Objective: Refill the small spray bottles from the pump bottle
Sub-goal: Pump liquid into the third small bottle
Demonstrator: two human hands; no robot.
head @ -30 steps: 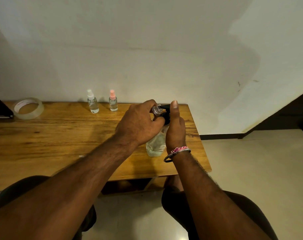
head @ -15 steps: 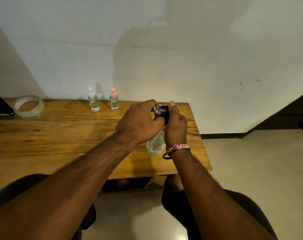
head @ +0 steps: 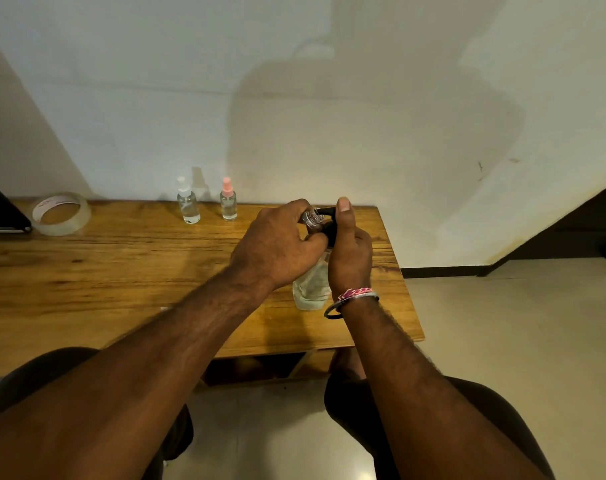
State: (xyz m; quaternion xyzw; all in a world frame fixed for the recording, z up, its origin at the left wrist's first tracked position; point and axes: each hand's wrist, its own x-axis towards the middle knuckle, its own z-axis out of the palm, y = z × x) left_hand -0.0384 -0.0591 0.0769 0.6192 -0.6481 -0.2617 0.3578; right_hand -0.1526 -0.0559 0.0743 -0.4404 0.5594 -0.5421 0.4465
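wall (head: 329, 81): pale, shadowed, beyond hands | table (head: 86, 271): wood, under hands | floor (head: 519, 341): beige, right of hands | skirting (head: 440, 272): dark

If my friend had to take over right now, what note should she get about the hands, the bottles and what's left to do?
Left hand: holds a small open bottle up at the black pump spout.
Right hand: wrapped round the pump bottle, thumb up by the pump head.
The pump bottle stands near the right end of the table.
White-capped spray bottle and pink-capped spray bottle: upright and capped, at the table's back edge by the wall.
Done: spout and bottle mouth lined up.
Left: pump, recap. Whether the two capped ones need filling, I cannot tell.
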